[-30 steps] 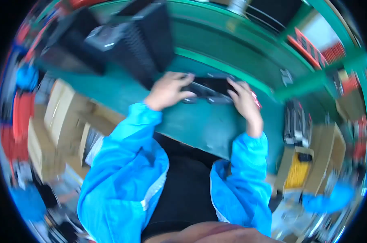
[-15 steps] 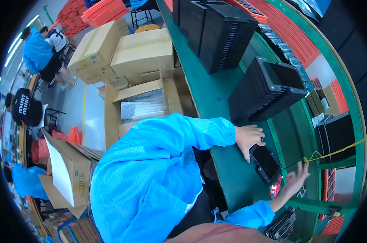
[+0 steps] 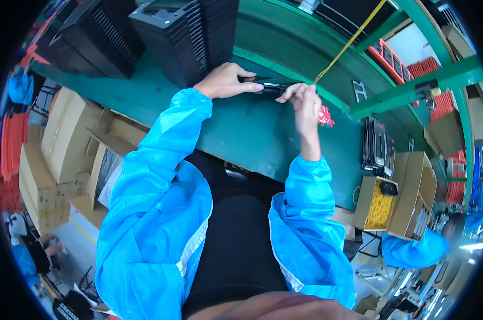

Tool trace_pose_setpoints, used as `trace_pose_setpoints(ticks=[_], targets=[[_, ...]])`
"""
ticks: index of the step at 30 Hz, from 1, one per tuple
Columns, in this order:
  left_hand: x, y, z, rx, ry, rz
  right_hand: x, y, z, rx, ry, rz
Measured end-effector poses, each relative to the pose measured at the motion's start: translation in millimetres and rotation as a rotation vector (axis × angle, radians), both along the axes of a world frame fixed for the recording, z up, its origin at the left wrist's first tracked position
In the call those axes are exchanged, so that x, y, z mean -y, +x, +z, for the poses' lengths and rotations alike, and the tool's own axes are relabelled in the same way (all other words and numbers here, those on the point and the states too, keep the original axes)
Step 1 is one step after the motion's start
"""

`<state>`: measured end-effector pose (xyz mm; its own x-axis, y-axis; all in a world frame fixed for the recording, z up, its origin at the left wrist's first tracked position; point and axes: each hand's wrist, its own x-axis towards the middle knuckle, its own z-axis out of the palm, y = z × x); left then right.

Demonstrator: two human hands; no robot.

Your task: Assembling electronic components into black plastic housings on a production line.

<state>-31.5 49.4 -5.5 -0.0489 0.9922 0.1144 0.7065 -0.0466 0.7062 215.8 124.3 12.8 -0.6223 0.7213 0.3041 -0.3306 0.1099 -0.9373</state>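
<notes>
My left hand (image 3: 226, 81) grips one end of a flat black rectangular frame (image 3: 273, 87), thumb along its near edge. The frame is tilted, so mostly its thin edge shows. At its other end is my right hand (image 3: 305, 106), fingers pinched together and close to the frame. A thin yellow cord (image 3: 351, 42) runs down from the upper right to these fingertips; its end is hidden by them. Just right of my right wrist, a small heap of red pieces (image 3: 326, 116) lies on the green bench top (image 3: 241, 136).
Tall stacks of black frames (image 3: 169, 40) stand at the back left. A green metal rail (image 3: 412, 90) crosses at the right. Nearby are a stack of dark flat parts (image 3: 377, 144) and a box of yellow cords (image 3: 379, 208). Cardboard boxes (image 3: 65, 133) stand left of the bench.
My view has swung to the right. The black frame, flat on the bench before, is now lifted and tilted in my left hand. My right hand, previously spread near the cord, has closed beside the frame.
</notes>
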Motion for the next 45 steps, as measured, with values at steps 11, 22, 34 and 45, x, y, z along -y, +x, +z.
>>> trace_pose_setpoints(ticks=[11, 22, 34, 45], targets=[[34, 34, -14, -0.37, 0.339, 0.098, 61, 7, -58, 0.202, 0.38, -0.079], [42, 51, 53, 0.011, 0.367, 0.257, 80, 8, -55, 0.313, 0.456, -0.139], [93, -3, 197, -0.73, 0.934, 0.463, 75, 8, -66, 0.236, 0.374, -0.072], [92, -27, 157, -0.395, 0.749, 0.84, 73, 12, -58, 0.211, 0.365, -0.094]])
